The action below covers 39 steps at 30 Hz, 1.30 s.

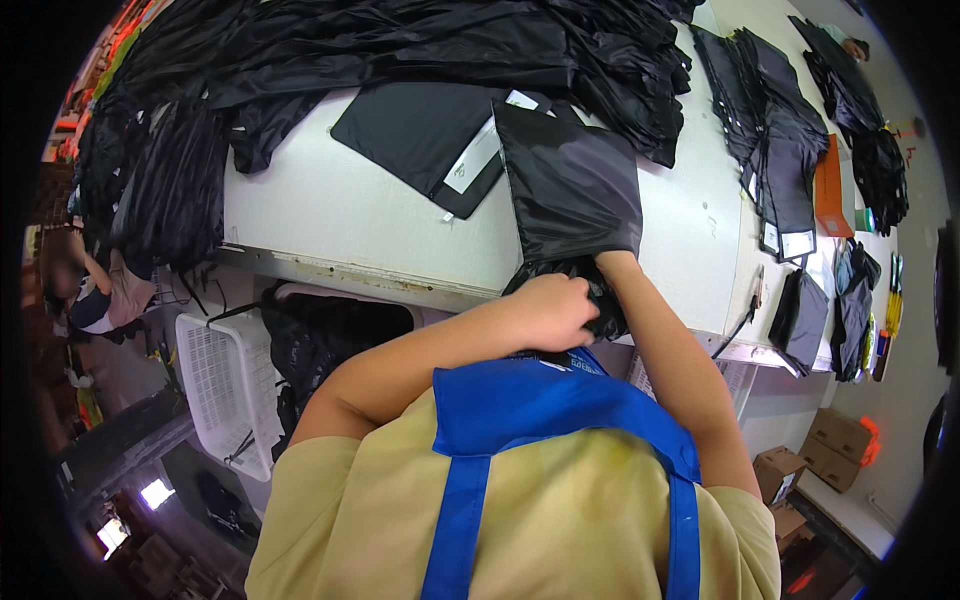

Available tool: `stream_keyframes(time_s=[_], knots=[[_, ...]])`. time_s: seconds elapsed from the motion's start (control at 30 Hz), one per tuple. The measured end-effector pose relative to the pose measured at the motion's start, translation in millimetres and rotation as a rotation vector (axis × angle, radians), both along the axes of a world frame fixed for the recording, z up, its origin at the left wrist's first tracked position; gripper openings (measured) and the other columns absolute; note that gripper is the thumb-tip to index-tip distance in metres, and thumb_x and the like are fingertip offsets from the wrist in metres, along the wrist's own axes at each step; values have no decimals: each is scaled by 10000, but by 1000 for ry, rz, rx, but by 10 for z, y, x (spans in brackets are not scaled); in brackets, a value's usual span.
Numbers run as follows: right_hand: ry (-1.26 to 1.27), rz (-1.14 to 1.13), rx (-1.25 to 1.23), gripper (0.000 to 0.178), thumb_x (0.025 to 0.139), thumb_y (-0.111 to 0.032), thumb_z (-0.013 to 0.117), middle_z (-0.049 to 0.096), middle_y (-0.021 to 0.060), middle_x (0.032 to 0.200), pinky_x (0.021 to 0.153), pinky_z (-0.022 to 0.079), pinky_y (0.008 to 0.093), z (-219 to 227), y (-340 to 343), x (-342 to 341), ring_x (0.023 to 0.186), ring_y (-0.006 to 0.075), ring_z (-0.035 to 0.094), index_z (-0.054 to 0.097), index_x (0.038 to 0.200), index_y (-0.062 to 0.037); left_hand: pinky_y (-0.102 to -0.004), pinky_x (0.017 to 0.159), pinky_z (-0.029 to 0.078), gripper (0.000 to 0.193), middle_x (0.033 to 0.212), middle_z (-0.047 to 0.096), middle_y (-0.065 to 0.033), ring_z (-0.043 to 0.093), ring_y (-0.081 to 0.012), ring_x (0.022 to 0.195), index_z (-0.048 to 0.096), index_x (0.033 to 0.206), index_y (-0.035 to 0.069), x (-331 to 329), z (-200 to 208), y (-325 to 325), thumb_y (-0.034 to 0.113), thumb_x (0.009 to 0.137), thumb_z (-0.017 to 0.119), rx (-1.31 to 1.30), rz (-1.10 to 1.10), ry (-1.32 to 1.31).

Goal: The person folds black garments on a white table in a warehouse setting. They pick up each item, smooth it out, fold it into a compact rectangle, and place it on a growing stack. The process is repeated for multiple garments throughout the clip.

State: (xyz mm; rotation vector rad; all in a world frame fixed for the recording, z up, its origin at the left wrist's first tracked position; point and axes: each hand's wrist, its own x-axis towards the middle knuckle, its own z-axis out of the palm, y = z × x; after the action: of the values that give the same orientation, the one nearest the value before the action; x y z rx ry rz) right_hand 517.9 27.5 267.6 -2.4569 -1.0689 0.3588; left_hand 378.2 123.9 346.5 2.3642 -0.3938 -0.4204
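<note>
A black fabric pouch (572, 185) with a shiny, smooth face lies at the table's front edge, right in front of me. My right hand (612, 262) reaches in at its near end; the fingers are hidden by the black cloth. Beside it my left hand (552, 310) is closed, fingers curled on the bunched dark cloth (606, 312) that hangs over the edge. Partly under the pouch is another flat black piece (415, 135) with a white label strip (470, 165).
Long black fabric pieces (400, 45) heap across the table's far side. More black bags (775, 150) lie on the right, near an orange box (832, 190). A white plastic basket (225, 390) with black cloth stands below left. Another person (115, 290) is far left.
</note>
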Motion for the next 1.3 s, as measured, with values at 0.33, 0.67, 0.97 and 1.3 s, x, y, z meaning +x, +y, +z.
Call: stream_keyframes(time_s=[0.33, 0.67, 0.97, 1.3], knots=[[46, 60, -56, 512, 923, -361, 458, 418, 176, 1401, 1101, 240, 386, 86, -138, -18, 1319, 308, 348, 451, 1353, -83, -452, 569, 512, 412, 675, 640, -190, 645, -349, 618, 475, 1154, -42, 96, -160, -80, 105, 782, 572, 127, 209, -71], [45, 112, -154, 517, 921, -366, 454, 415, 176, 1404, 1105, 233, 392, -39, -179, -111, 1320, 309, 348, 451, 1352, -81, -423, 701, 506, 340, 904, 671, -131, 654, -300, 854, 579, 1081, 153, 129, -184, 67, 104, 745, 569, 134, 57, 112], [-200, 122, 77, 566, 909, -392, 451, 386, 171, 1426, 1118, 211, 410, -236, 112, -302, 1329, 307, 337, 420, 1370, -65, -349, 931, 411, 725, 1324, 427, -154, 464, -256, 1179, 325, 1371, 83, -324, -881, 471, 204, 776, 721, -853, 993, 194], [-24, 141, -261, 592, 907, -375, 467, 366, 166, 1439, 1117, 217, 391, -60, 731, -208, 1332, 305, 331, 380, 1391, -46, -379, 1076, 302, 1083, 1455, 263, -138, 321, -264, 1321, 0, 1485, 127, -350, -736, 550, 170, 726, 772, -1345, 805, 463]])
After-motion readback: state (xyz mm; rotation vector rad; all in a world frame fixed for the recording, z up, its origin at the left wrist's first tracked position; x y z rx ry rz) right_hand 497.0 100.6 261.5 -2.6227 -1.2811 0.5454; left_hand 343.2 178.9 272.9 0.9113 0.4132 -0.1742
